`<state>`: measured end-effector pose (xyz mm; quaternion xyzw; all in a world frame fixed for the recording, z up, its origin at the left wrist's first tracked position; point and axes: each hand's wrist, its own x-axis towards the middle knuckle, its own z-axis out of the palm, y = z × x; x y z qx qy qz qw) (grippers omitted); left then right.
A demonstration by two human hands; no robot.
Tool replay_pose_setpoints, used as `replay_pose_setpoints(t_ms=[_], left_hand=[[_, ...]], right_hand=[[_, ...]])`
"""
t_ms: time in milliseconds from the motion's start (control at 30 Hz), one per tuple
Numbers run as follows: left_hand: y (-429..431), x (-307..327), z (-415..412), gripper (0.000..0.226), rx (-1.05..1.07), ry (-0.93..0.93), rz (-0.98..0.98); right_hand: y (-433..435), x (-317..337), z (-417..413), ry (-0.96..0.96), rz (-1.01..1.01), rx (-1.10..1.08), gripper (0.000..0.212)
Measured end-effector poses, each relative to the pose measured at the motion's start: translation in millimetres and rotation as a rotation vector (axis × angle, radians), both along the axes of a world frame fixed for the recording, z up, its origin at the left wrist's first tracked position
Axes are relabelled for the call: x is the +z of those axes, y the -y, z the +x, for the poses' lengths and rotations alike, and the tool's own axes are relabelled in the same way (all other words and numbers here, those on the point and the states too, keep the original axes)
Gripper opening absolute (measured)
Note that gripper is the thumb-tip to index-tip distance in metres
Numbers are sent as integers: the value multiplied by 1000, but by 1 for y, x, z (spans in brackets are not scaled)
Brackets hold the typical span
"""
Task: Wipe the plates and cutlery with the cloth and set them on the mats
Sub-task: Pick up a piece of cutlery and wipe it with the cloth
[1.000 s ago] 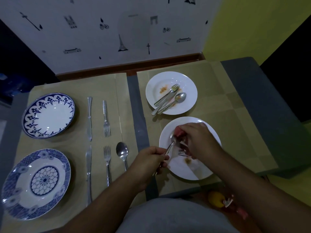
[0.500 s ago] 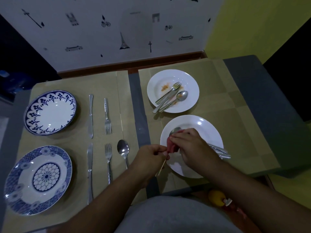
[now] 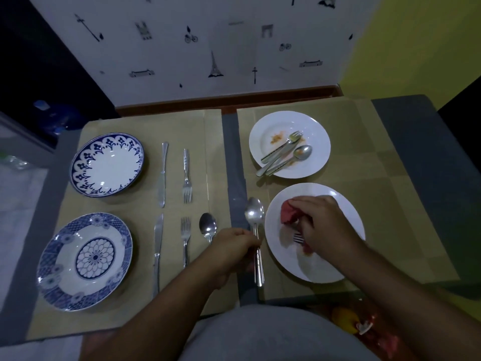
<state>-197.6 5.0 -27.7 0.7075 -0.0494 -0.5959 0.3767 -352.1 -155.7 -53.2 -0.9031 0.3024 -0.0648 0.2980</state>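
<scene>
My left hand (image 3: 234, 246) grips a shiny spoon (image 3: 254, 214) by its handle, bowl pointing away, over the gap between the two mats. My right hand (image 3: 322, 225) holds a bunched red cloth (image 3: 290, 213) over the near white plate (image 3: 346, 259); a fork (image 3: 298, 238) peeks out from under that hand. The far white plate (image 3: 317, 138) carries orange smears and a fork, a knife and a spoon. On the left mat (image 3: 213, 142) lie two blue patterned plates (image 3: 106, 164) (image 3: 84, 260), two knives, two forks and one spoon (image 3: 207, 226).
The right mat (image 3: 395, 194) has bare room to the right of the white plates. A dark grey table edge (image 3: 426, 131) runs along the right. A yellow and red object (image 3: 346, 319) lies on the floor by my lap.
My left hand drew the spoon out of the cloth and leftward off the near white plate. My right hand stayed over that plate with the cloth.
</scene>
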Motion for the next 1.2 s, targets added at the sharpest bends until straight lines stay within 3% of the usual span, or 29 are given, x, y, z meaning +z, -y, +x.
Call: replay_pose_setpoints(t_ms=[300,733,867,1000,1200], left_hand=[[-8,6,27,17,164,41,-99],[-13,8,40,17,356,111,-267],[-15,7,43,20,441,-6,-327],[-17,4,48,18,449,-10,-322],[-22,-1,57,29,644,-320,-414]], right_hand=[[-36,1,23,-17,99,22,29],[-40,-2,50,14,69,80,36],[-44,-1,53,23,60,99,34],[-48,-1,56,13,80,100,32],[-57,5,59,-6,83,72,35]])
